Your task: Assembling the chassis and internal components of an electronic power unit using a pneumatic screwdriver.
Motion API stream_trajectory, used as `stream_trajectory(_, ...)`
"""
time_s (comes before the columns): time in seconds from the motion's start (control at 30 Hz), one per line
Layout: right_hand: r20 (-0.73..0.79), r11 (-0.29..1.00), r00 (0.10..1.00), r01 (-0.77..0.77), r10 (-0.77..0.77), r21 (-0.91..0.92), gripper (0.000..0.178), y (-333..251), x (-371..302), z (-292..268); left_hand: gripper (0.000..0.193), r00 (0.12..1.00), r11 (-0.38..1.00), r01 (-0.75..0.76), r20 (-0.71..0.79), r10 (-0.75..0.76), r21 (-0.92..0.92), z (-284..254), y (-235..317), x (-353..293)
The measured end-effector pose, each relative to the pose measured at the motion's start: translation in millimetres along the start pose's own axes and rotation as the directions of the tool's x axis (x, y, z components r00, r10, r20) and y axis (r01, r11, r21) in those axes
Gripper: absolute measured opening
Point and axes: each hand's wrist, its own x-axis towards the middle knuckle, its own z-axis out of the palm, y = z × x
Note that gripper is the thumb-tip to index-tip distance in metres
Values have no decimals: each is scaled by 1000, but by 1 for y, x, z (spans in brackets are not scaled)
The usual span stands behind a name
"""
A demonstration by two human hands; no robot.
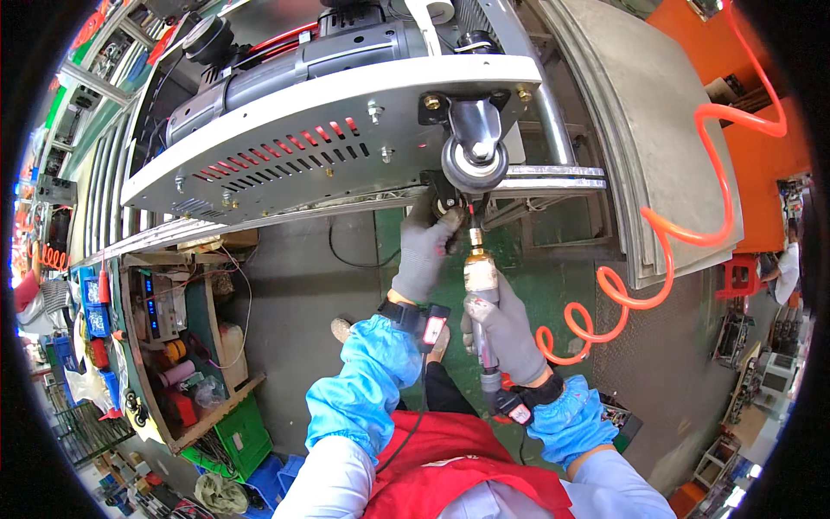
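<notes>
1. At the lower corner of the pale grey, slot-vented sheet-metal machine base (285, 143), the grey-gloved left hand (424, 251) has its fingers curled shut around a small dark fitting just below the grey swivel caster wheel (474, 160).
2. Just beside it, the grey-gloved right hand (504, 329) is wrapped closed around the silver, cylindrical pneumatic screwdriver (481, 290), which stands upright with its tip touching the caster's mounting area.
3. Judged from this view, the caster already sits bracketed on the base; fastening at its underside appears to be in progress, not finished.
4. Outward, a coiled orange air hose (666, 233) runs from the tool's foot towards the right.
5. Blue sleeve covers (363, 389) wrap both forearms.
</notes>
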Motion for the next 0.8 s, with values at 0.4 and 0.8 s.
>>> stream_trajectory(0.4, -60, 980, 995, 69, -81, -186, 65, 20, -24, -10, 53, 996, 997, -31, 80, 25, 71, -32, 1, -22)
stream_trajectory(0.8, 214, 923, 977, 98, -18, -372, 84, 59, -80, -28, 22, 875, 724, 474, 173, -453, -501, -82, 11, -77)
